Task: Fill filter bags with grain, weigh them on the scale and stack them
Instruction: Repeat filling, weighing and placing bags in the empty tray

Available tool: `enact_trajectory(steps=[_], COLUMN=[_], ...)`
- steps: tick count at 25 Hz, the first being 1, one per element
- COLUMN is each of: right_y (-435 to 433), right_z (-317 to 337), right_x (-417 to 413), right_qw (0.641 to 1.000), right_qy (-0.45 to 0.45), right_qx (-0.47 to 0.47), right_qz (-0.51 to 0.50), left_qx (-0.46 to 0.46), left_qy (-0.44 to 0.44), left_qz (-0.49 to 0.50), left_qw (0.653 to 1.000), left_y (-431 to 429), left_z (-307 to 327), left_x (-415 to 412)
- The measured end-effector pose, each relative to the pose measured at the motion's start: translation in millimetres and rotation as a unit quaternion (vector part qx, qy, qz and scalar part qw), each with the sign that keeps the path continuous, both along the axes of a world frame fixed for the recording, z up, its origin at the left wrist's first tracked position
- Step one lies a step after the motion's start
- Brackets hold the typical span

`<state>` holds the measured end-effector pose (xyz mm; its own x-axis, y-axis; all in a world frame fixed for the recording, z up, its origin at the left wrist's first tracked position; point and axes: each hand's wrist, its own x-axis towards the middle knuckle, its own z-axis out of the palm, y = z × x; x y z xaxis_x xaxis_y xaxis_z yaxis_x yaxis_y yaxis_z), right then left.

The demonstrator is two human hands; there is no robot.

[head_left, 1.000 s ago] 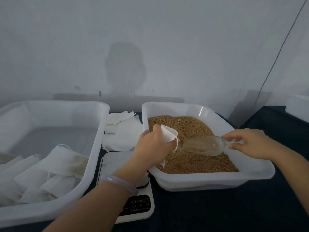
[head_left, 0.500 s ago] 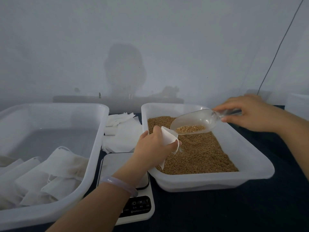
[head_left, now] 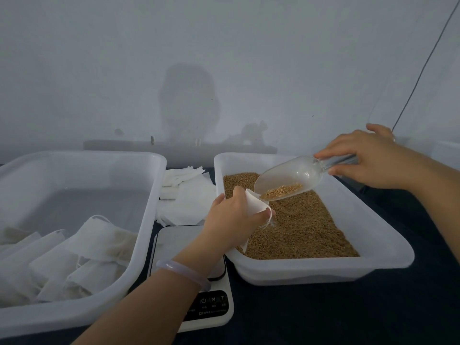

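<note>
Head view: the filter bag (head_left: 256, 204) is gripped, mouth up, in the curled left hand (head_left: 232, 220) above the grain tray (head_left: 323, 268), so spills fall back. The right hand (head_left: 373, 160) pinches the scoop (head_left: 286, 179), tilted to pour. The scale (head_left: 189, 277) waits alongside.

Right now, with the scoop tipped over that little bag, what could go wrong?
The scoop looks wider than the mouth of the filter bag, so grain may spill past it, though probably back into the grain tray. The left hand alone holds the soft bag open; it could fold shut. The forearm hangs over the scale and might nudge it.
</note>
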<state>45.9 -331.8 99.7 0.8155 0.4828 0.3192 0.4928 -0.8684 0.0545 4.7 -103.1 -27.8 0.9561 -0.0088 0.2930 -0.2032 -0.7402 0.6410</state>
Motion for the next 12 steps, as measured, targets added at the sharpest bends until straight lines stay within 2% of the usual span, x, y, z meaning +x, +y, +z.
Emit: enact_trajectory(steps=[4,8,10,12], right_y=[-3.4,-17.8,-22.5,-20.7], right_z=[-5.7,-32.7,-60.8,-89.6], right_x=[1.3,0.8,1.8,3.3], right_qw=[0.999,0.974,0.964,0.958], right_qy=[0.037,0.197,0.242,0.268], right_qx=[0.015,0.104,0.092,0.059], right_qz=[-0.001,-0.035,-0.064,-0.085], left_qx=[-0.025,-0.027,0.012,-0.015], left_qy=[0.003,-0.009,-0.024,-0.013], left_qz=[-0.01,-0.012,-0.023,-0.026], left_qw=[1.0,1.0,0.999,0.999], left_y=[1.0,2.0,3.3,5.4], left_z=[0.0,-0.7,-1.4,-2.9], left_x=[-0.1,-0.5,0.9,2.7])
